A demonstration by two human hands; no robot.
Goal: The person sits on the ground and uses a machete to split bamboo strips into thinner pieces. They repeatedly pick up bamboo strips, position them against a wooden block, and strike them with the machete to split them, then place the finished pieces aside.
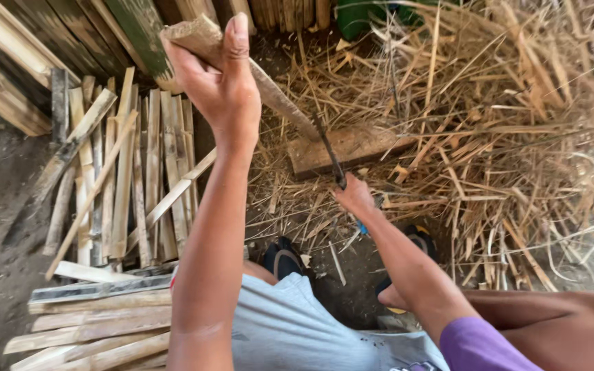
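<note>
My left hand (221, 82) is raised and grips the top end of a long bamboo slat (280, 99) that slants down to a flat wooden block (352, 148) on the ground. Lower down, my right hand (354, 197) holds a dark-bladed knife (329, 154) with a blue handle end, its blade pointing up along the slat near the block. Both arms reach out over my knees.
A heap of split bamboo slats (128, 165) lies on the left, with more stacked at the bottom left (97, 323). Straw-like bamboo shavings (503, 137) cover the ground on the right. Wooden planks (70, 34) lean at the back. My sandalled feet (283, 257) rest below the block.
</note>
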